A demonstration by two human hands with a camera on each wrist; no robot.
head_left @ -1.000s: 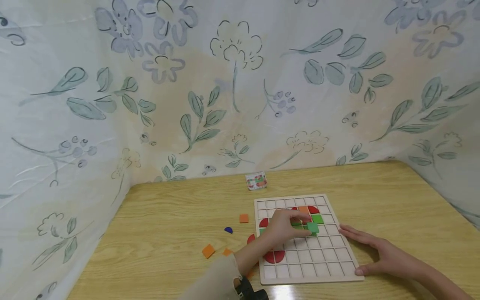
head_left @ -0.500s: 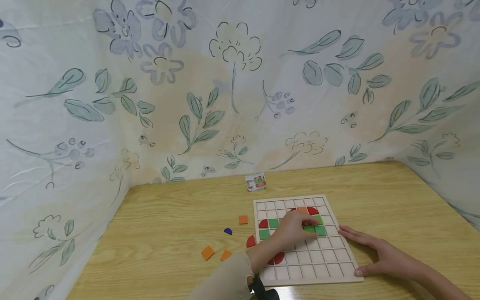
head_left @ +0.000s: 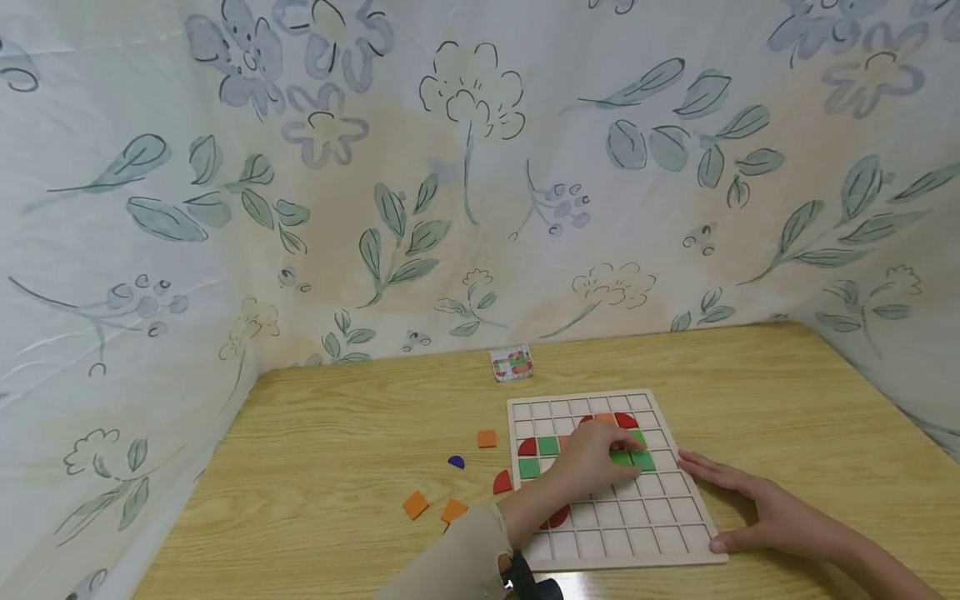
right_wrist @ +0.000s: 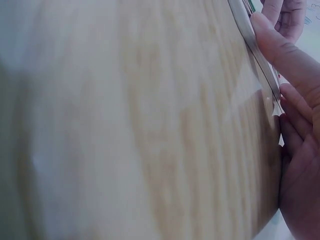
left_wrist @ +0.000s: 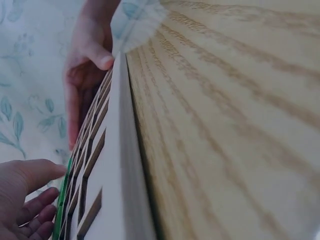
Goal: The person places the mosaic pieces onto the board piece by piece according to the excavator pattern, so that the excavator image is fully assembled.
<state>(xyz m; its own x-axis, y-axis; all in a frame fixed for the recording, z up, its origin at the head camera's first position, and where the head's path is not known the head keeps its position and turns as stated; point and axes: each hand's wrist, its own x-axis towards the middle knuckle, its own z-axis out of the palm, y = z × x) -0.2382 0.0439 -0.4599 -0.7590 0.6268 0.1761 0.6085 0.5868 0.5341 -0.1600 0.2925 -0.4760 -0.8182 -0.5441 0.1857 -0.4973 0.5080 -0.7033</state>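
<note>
My left hand (head_left: 592,457) reaches over the gridded wooden board (head_left: 622,546). Its thumb and forefinger sit at opposite edges of a green square tile (head_left: 642,461), which lies in a cell toward the board's right side. In the left wrist view the thumb touches the green tile (left_wrist: 60,202) and the other fingers curl loosely. Against the board's right edge rests my right hand (head_left: 772,512), fingers extended, thumb by the near right corner. Other pieces on the board include a green square (head_left: 528,468), a red quarter-circle (head_left: 626,421) and an orange square (head_left: 604,418); my left hand covers some.
Left of the board lie loose orange squares (head_left: 416,505), a dark blue half-circle (head_left: 457,462) and a red quarter-circle (head_left: 502,482). A small pattern card (head_left: 512,363) lies behind the board. Floral cloth (head_left: 480,208) encloses the wooden table (head_left: 315,467) at the back and sides.
My left hand has moved slightly right and lowered the pinched green tile from above the board into a cell. Since half a second ago it has barely shifted. The right hand stays put.
</note>
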